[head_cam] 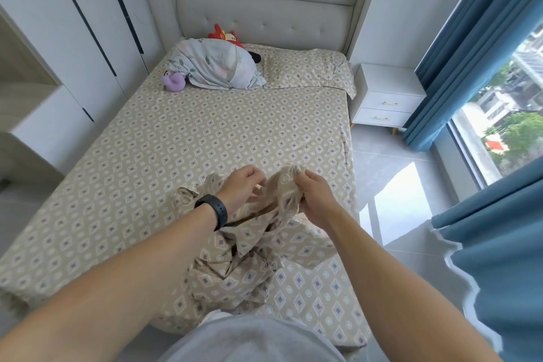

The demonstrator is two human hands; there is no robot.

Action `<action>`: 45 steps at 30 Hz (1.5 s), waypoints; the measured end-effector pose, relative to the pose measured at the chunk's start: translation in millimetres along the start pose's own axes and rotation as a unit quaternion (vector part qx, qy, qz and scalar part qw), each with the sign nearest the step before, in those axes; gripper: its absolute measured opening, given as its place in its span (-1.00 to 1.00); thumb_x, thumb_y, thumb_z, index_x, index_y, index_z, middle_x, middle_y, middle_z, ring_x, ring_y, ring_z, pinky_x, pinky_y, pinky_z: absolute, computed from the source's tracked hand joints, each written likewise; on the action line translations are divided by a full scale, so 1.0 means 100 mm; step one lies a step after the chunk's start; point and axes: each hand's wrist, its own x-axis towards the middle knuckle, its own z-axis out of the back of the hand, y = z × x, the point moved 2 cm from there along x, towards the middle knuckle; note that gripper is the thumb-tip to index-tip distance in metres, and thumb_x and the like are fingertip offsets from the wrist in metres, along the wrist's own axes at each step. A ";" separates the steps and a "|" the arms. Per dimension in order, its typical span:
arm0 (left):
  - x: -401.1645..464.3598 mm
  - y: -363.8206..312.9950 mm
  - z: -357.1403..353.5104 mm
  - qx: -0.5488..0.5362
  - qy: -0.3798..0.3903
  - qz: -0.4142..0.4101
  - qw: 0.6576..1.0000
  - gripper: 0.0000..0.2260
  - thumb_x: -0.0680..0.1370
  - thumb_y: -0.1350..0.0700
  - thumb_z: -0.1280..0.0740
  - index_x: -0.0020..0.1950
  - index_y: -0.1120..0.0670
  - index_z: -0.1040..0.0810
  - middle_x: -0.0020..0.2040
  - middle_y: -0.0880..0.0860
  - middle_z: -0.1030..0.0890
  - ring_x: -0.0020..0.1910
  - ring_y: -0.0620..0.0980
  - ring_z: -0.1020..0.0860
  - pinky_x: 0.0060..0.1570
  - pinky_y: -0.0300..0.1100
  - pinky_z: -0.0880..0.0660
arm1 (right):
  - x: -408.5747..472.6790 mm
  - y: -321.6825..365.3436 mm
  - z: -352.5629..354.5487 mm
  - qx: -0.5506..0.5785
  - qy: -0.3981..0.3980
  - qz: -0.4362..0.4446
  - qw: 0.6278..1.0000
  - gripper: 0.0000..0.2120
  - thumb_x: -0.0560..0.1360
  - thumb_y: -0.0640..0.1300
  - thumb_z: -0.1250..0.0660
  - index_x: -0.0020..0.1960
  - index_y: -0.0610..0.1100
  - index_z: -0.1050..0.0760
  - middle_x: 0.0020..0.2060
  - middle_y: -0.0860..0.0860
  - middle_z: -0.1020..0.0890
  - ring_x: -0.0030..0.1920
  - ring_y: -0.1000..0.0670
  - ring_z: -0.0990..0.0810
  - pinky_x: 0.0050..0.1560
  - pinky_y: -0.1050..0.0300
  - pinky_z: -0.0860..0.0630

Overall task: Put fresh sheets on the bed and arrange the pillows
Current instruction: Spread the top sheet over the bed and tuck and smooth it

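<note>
Here, left hand (241, 185) and right hand (314, 197) both gripping a bunched patterned pillowcase (282, 194) above the sheeted bed (176, 138), pillow (308, 70) by the headboard (264, 0).

We can't tell what the bunched cloth (249, 250) is, sheet or pillowcase; its folds hide its shape. Left hand (244, 185) fingertips are buried in it, and the right hand (314, 200) covers its edge. At 12 o'clock a red toy (224, 37) sits half hidden behind a floral bundle (214, 67); the purple toy (174, 82) at 11 is too small to identify. The frame's lower edge cuts off the bed (205, 138) foot.
</note>
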 end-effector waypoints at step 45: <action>0.08 0.10 -0.22 0.211 -0.143 -0.205 0.945 -0.50 0.36 -0.17 -0.50 0.15 -0.03 -0.37 0.03 -0.05 -0.48 -0.09 -0.10 -0.53 -0.13 -0.22 -0.52 | -0.05 0.79 -0.56 0.102 0.062 0.115 0.986 -0.85 0.59 -0.35 -0.24 -0.13 -0.20 -0.41 -0.36 -0.06 -0.49 -0.36 0.02 -0.52 -0.25 0.17 -0.53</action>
